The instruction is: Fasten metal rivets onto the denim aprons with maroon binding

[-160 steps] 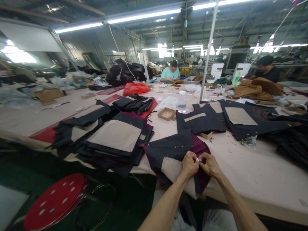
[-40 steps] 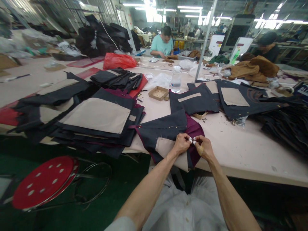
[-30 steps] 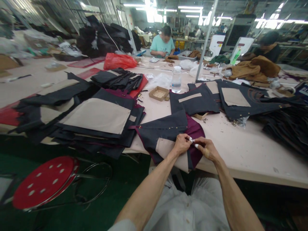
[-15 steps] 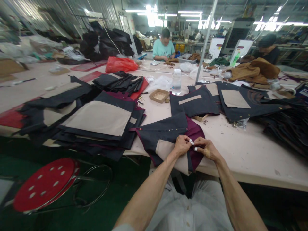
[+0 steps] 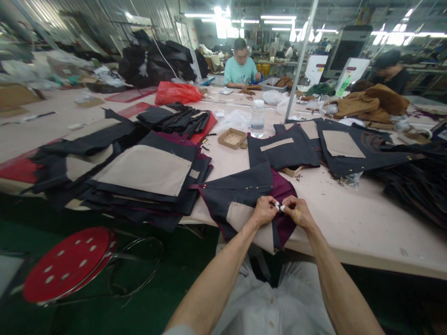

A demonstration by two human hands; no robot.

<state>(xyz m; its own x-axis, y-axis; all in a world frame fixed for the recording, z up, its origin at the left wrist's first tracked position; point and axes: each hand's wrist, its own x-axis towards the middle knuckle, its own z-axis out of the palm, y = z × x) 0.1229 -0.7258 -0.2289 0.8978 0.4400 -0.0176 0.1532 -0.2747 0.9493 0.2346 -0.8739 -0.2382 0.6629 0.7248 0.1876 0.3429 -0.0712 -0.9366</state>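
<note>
In front of me, a dark grey cloth piece with a maroon side and a beige patch lies over the table edge. Several small brass-coloured studs dot its upper seam. My left hand is closed in a pinch over the cloth's right part. Facing it, my right hand is closed in a pinch too, and the two sets of fingertips nearly meet. White coverings wrap some fingertips. Whatever is between the fingers is too small or hidden to name.
Stacked cloth pieces lie to the left, more cloth pieces to the right. Beyond are a small box of tiny parts, a water bottle and a metal pole. A red stool stands lower left. Two people sit across.
The view has tilted down since the oldest frame. My right hand's fingers, a little spread from the left's half a second ago, have drawn together in a pinch. The cloth stays put.
</note>
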